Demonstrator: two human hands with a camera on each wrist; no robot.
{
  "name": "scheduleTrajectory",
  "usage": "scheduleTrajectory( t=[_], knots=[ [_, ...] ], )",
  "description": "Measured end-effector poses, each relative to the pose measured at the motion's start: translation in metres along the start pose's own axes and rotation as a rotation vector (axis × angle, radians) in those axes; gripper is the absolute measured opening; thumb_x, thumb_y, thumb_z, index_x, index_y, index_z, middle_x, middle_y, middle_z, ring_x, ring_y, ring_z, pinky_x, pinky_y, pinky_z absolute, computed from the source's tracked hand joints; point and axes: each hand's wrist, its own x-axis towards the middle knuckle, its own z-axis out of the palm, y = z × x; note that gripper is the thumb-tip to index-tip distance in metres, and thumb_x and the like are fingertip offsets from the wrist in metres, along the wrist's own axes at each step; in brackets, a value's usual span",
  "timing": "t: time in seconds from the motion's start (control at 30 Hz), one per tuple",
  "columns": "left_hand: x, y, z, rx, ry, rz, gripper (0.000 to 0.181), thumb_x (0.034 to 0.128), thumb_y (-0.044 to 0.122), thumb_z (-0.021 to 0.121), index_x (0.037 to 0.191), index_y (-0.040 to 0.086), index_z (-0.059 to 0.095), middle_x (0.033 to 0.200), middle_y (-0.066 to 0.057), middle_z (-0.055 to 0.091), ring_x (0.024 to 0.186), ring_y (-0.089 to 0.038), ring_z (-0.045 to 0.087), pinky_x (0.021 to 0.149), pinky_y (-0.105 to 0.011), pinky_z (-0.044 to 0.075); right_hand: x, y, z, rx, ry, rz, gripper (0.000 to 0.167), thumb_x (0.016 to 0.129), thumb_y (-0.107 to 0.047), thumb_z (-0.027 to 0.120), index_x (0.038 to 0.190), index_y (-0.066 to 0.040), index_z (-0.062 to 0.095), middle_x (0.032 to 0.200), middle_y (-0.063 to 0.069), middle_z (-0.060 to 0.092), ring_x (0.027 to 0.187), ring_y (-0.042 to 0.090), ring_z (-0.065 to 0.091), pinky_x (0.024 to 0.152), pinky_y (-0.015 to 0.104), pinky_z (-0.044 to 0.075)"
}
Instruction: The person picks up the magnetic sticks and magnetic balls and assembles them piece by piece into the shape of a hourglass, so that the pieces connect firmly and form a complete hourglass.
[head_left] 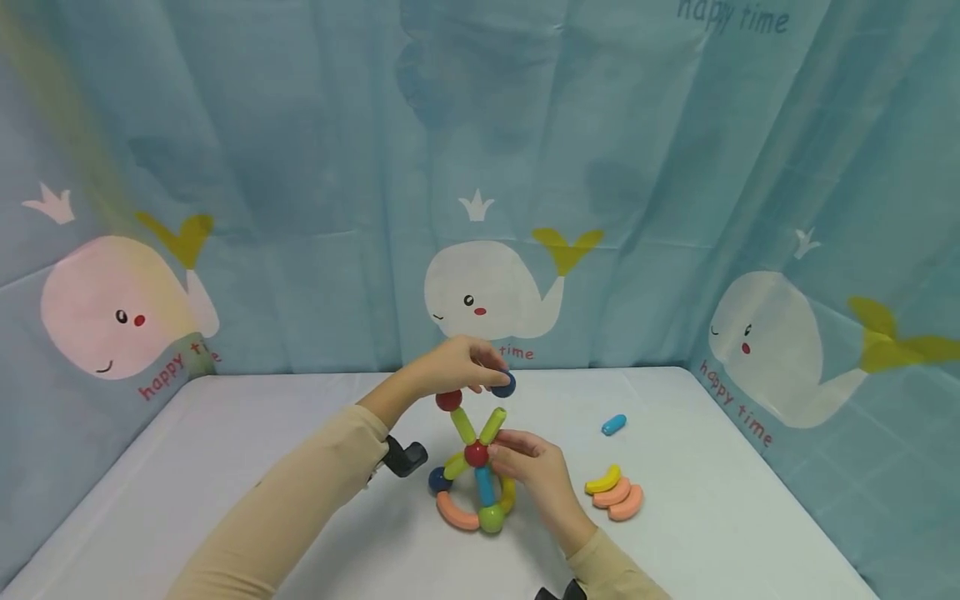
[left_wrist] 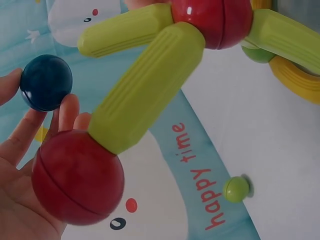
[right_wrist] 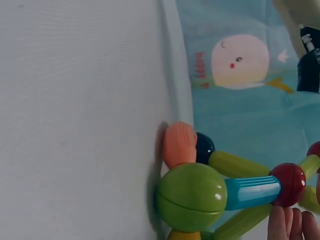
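Holding a dark blue, glossy, plastic-looking ball (head_left: 503,384) in the left hand (head_left: 461,367), pinched between thumb and fingertips, above and slightly right of the red, plastic-looking hub ball (head_left: 476,454). Likely gripped by the fingertips alone to leave most of its round face bare. Grasping the right side of the hub ball with the curled fingers of the right hand (head_left: 536,467), probably to keep everything joined there from twisting or tipping.

Showing, up and left of the hub ball, a lime-green, ridged, plastic-looking rod (head_left: 462,425) with a glossy red end ball (head_left: 449,401) on its tip; cannot tell from the overlap whether touching the left hand. Showing, up and right of the hub ball, a matching bare-ended rod (head_left: 492,425), below the dark blue ball and apart from it.

Reaching down from the hub ball by a light blue straight rod (head_left: 486,486) to a glossy green ball (head_left: 491,519), with a salmon curved bar (head_left: 456,513) running left from there to a second dark blue ball (head_left: 438,479). Resting low on the white surface (head_left: 720,467), presumably spread wide for steadiness.

Showing, loose and well to the right of the hub ball, a short bright blue rod (head_left: 613,425) farther back and, nearer, a yellow curved piece (head_left: 602,480) close beside two salmon curved pieces (head_left: 626,504), perhaps grouped for easy reach. Also showing, in the left wrist view, a loose green ball (left_wrist: 236,189) apart from the hub ball.
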Motion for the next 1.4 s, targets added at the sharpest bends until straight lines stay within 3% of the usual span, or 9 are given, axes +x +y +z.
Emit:
scheduleTrajectory(
  t=[0.4,0.93,1.4],
  knots=[
    [-0.0007,0.0020,-0.0013,0.043,-0.015,-0.018,0.026,0.0908,0.033,0.071,0.111,0.016,0.073,0.107,0.000,0.073,0.086,-0.013,0.069,0.080,-0.032,0.060,0.0059,-0.0035,0.0078,-0.004,0.024,-0.017,0.049,0.092,-0.033,0.072,0.125,0.001,0.064,0.119,0.013,0.070,0.103,0.017,0.070,0.092,0.034,0.059],
    [-0.0035,0.0048,0.0004,0.087,-0.046,-0.021,0.025,0.0893,0.032,0.073,0.107,0.015,0.074,0.095,0.001,0.075,0.083,-0.016,0.067,0.076,-0.031,0.057,0.0060,-0.0032,0.0092,0.017,0.022,-0.009,0.044,0.091,-0.030,0.072,0.121,0.002,0.068,0.115,0.012,0.072,0.103,0.017,0.071,0.094,0.036,0.057],
    [0.0000,0.0081,0.0031,0.134,-0.074,-0.044,0.022,0.0871,0.033,0.075,0.105,0.020,0.076,0.097,0.005,0.075,0.082,-0.016,0.068,0.075,-0.031,0.057,0.0057,-0.0033,0.0075,0.011,0.016,-0.017,0.044,0.092,-0.032,0.071,0.121,0.002,0.068,0.117,0.013,0.073,0.105,0.020,0.072,0.095,0.037,0.057]
  ],
)
